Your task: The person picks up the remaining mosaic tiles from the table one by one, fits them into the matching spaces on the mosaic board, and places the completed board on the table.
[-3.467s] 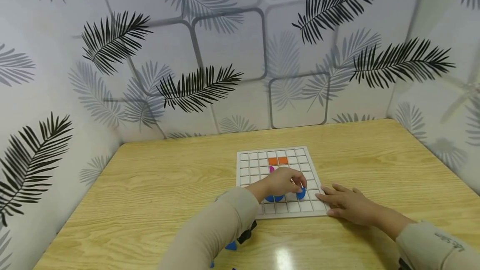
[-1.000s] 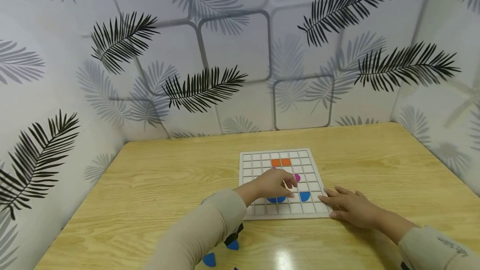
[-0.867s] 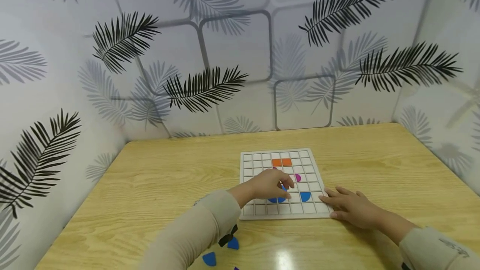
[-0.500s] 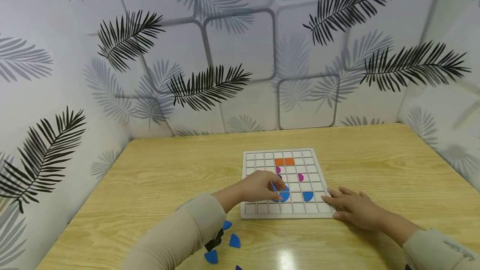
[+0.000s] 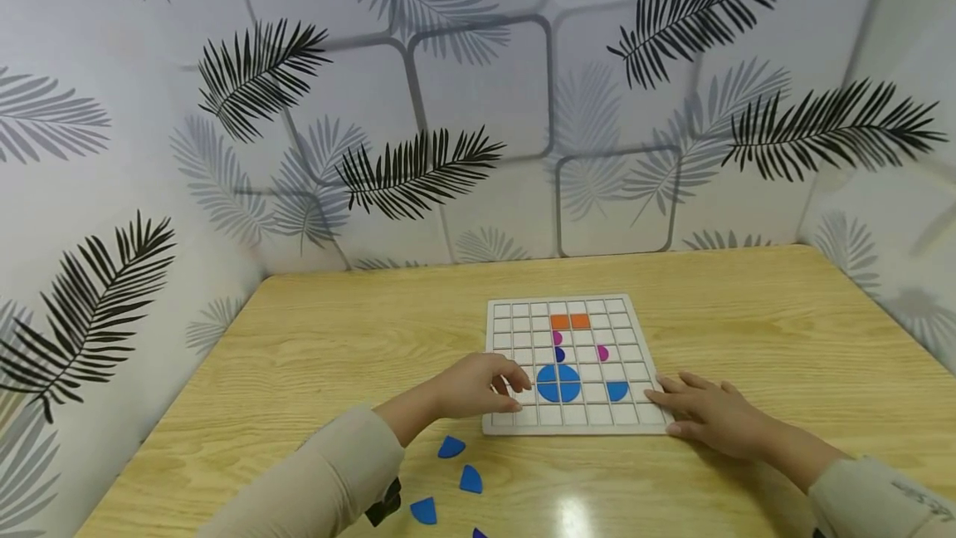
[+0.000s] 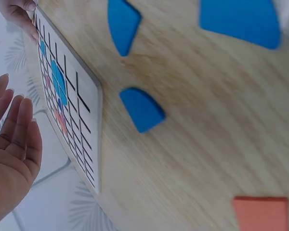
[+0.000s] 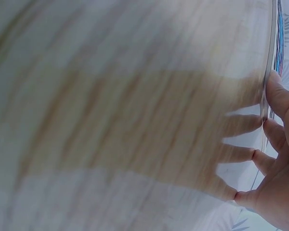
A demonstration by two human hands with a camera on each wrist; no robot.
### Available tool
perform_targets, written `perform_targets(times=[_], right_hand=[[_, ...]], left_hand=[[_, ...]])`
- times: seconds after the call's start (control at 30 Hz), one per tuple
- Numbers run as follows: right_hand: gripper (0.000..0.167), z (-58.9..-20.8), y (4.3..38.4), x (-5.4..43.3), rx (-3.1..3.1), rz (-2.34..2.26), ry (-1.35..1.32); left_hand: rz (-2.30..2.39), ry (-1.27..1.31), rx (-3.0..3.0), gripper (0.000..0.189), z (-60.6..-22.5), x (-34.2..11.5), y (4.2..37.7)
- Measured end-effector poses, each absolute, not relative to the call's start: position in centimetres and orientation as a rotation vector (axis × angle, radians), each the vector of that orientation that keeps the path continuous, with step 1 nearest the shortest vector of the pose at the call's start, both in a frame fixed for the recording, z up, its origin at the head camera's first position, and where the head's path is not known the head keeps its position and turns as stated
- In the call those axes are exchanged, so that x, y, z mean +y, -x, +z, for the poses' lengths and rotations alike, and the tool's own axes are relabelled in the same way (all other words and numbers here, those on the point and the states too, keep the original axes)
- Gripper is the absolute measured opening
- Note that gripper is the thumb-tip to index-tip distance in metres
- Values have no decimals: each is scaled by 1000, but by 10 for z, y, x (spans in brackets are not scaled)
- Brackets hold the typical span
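My left hand (image 5: pixel 478 384) hovers over the left edge of a white grid board (image 5: pixel 597 415), fingers loosely bent and nothing between them. In the left wrist view the palm of the left hand (image 6: pixel 14 149) shows bare. Fingers of my right hand (image 5: pixel 709 415) rest spread at the board's right edge. Four-part blue disc pieces (image 5: pixel 569 390) form a circle on the board, and a single blue quarter-circle (image 5: pixel 617 391) sits to their right. Above lie two orange squares (image 5: pixel 570 322), magenta half-circles (image 5: pixel 603 353) and a dark blue half-circle (image 5: pixel 560 354).
Loose blue quarter-circles (image 5: pixel 470 479) lie on the wooden table (image 5: pixel 358 314) in front of the board. A purple tip (image 5: pixel 479 533) shows at the bottom edge. An orange piece (image 6: pixel 262 214) appears in the left wrist view. A leaf-patterned wall (image 5: pixel 478 90) stands behind.
My left hand has let go of the single blue quarter-circle on the board and moved left, uncovering the blue circle. The right hand stays at the board's edge.
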State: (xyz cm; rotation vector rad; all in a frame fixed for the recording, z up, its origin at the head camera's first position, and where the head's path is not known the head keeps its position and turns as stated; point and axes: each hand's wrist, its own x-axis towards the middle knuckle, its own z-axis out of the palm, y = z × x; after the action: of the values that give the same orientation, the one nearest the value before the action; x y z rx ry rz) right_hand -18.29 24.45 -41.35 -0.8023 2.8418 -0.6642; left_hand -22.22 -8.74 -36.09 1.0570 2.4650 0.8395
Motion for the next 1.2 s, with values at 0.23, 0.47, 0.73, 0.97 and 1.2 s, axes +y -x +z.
perform_targets(times=[0.23, 0.47, 0.73, 0.97, 1.2], right_hand=[[51, -412, 182, 245, 2837, -669, 795], [50, -412, 182, 244, 2844, -662, 794], [51, -411, 182, 243, 2844, -657, 798], [51, -411, 182, 243, 2848, -658, 797], [52, -412, 182, 243, 2847, -668, 805]], left_hand=[[892, -1001, 2453, 22, -367, -110, 216], [904, -960, 2464, 22, -373, -128, 210], [929, -873, 2460, 25, -377, -142, 204], [894, -822, 2482, 28, -381, -152, 201], [841, -751, 2518, 29, -388, -156, 199]])
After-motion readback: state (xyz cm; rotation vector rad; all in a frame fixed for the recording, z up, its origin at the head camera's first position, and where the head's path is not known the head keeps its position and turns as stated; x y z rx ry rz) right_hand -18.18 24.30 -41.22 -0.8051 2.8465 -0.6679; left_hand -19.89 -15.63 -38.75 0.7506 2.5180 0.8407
